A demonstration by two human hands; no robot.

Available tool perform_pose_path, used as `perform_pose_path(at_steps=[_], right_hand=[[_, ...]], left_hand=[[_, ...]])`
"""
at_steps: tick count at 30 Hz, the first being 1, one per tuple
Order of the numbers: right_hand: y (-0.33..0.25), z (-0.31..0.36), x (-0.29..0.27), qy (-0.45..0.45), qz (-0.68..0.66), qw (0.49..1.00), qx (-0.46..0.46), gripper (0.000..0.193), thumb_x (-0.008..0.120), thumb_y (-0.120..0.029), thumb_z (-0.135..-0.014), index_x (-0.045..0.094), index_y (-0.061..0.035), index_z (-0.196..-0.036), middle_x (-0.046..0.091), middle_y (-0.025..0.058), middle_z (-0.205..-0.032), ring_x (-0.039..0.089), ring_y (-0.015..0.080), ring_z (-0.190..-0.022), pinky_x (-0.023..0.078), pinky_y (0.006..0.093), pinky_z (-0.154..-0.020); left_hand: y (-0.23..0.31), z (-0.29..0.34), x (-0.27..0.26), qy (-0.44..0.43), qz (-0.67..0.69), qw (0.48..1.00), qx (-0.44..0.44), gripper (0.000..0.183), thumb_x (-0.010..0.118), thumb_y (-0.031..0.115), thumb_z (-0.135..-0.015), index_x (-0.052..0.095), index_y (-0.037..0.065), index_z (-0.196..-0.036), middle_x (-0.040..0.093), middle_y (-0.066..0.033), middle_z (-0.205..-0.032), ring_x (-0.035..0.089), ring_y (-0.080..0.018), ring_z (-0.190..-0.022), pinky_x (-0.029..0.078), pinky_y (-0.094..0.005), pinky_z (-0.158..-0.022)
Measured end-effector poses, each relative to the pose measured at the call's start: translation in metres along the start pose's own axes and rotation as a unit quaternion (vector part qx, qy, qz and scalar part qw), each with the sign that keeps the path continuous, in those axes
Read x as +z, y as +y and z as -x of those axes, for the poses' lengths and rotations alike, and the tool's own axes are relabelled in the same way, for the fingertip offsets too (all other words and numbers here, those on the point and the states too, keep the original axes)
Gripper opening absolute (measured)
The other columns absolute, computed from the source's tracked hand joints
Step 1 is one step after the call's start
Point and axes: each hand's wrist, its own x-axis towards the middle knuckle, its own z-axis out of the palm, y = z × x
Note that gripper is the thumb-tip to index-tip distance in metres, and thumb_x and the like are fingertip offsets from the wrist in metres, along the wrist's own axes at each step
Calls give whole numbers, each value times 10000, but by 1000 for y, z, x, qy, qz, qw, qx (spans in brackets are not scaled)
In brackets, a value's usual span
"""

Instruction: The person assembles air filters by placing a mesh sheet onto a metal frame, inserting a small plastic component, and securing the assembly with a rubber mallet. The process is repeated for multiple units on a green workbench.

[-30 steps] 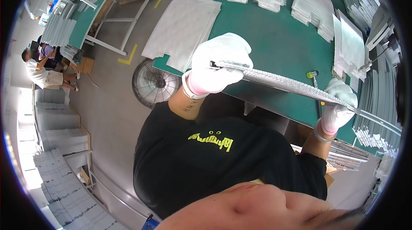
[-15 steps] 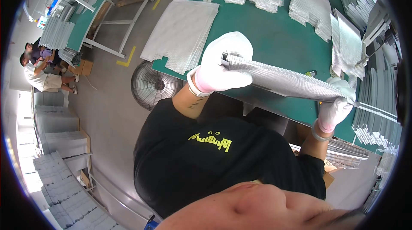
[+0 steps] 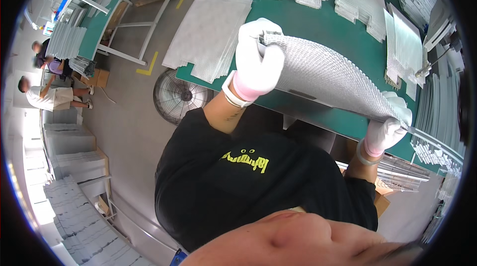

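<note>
- White-gloved left hand: fingers curled tight round one end of bowed, silvery metal-mesh sheet; white-gloved right hand clasps the other.
- Squeezing ends closer might crease it.

Smooth grey floor, yellow L-shaped floor marking near white-framed green-topped table, upper left; bright windows far left.

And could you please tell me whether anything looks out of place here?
Yes, slightly: the fanned stack of notched silver mesh sheets overhangs the left edge of the flat green tabletop, so it looks askew.
</note>
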Motion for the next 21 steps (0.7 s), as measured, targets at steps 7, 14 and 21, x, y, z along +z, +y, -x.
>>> perform_pose_path(at_steps=[7,14,21], right_hand=[[4,-2,-2,50,13,998,43,390,619,-402,-960,601,-15,-918,644,158,-847,612,305,-791,491,397,-722],[1,-3,-3,12,-37,999,36,365,650,-384,-941,609,-22,-954,634,148,-847,599,289,-756,485,405,-694],[-1,-5,0,1,-54,998,32,352,667,-376,-929,606,-33,-975,634,146,-831,595,279,-732,479,394,-676]], left_hand=[[-6,6,-10,-27,240,969,-57,465,596,396,-964,494,17,-1213,590,-148,-1125,598,-225,-977,492,-348,-861],[-11,21,-27,-16,362,921,-146,551,625,417,-939,497,33,-1313,575,-122,-1259,545,-238,-1172,424,-380,-1022],[-22,28,-45,-58,417,884,-205,558,650,399,-918,507,48,-1327,567,-111,-1286,534,-234,-1200,414,-392,-1049]])
